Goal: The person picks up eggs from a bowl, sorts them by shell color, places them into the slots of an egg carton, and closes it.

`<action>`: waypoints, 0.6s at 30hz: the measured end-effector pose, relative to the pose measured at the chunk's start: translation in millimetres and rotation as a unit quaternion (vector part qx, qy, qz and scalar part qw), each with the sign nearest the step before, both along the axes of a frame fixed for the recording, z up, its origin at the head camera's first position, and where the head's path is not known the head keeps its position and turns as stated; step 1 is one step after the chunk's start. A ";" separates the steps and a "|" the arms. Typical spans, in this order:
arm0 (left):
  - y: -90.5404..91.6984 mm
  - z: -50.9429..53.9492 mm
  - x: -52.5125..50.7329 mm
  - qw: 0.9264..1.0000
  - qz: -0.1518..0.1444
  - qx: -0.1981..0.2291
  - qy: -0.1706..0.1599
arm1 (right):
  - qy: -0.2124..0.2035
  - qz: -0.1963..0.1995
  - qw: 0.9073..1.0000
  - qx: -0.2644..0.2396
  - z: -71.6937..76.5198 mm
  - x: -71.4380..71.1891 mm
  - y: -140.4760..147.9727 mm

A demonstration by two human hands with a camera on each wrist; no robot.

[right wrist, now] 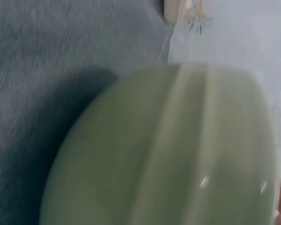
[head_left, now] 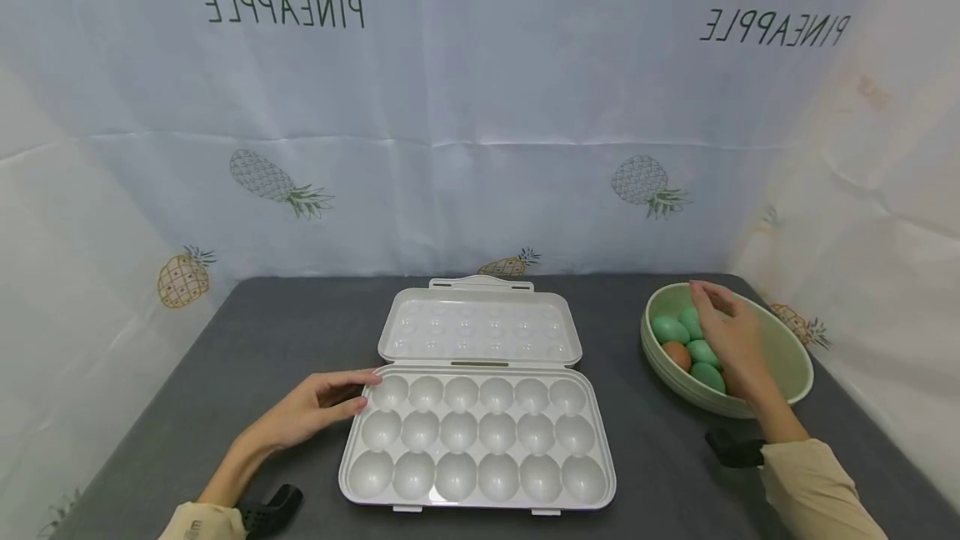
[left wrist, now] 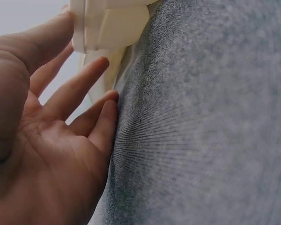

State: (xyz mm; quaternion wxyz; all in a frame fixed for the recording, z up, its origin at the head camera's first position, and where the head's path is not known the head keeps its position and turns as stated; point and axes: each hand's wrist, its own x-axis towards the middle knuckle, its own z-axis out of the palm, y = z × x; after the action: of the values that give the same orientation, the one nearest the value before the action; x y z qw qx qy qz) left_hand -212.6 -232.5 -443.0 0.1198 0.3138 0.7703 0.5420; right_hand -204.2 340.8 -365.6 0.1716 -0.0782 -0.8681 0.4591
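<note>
Nearest, at the front rim of a glossy white tray (head_left: 477,432), two small latches. Behind these, three rows of six round cups, pale and smooth. Lies flat on a dark grey table (head_left: 660,473), long side toward the person, between the two hands.

Along the tray's left edge, near the hinge, a left hand (head_left: 307,411), loosely spread, without a clasp; in the left wrist view, thumb touching the rim and other fingers lower, close to the tabletop.

To the right, well apart from the tray, a pale green bowl (head_left: 776,348), round, shiny, ridged outside. Inside, toward its left, several smooth green eggs (head_left: 670,329) and a brown egg (head_left: 677,355), with another brownish one partly hidden by the wrist. Directly over these, a right hand (head_left: 735,340), relaxed, with slightly bent fingers and nothing visible in its hold.

Beyond the cups, a translucent-looking lid (head_left: 480,323), folded fully back, dotted with small bumps. Farthest, a pale curtain (head_left: 480,65) printed with pineapples and mirrored lettering.
</note>
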 end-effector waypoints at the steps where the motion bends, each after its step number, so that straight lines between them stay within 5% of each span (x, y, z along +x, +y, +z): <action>1: 0.7 0.5 0.5 1.000 0.006 -0.006 -0.002 | 0.007 -0.003 1.000 -0.013 -2.1 1.1 5.2; 7: -0.2 -0.2 1.5 1.000 0.016 -0.013 -0.002 | 0.043 0.026 0.998 -0.024 -16.4 3.3 25.4; 14: -0.1 -2.4 -0.7 1.000 0.013 -0.007 -0.011 | -0.029 0.050 0.997 -0.051 -20.6 -7.0 30.4; 18: 0.2 -4.3 -1.9 1.000 0.015 -0.010 -0.013 | -0.050 0.078 0.996 -0.008 -22.0 -13.0 30.7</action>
State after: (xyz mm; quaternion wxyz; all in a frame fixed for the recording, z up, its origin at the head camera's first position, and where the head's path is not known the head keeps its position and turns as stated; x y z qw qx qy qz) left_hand -214.5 -232.3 -447.3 0.1248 0.2943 0.7785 0.5402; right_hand -217.2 371.5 -387.6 0.0911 -0.0343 -0.8755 0.4732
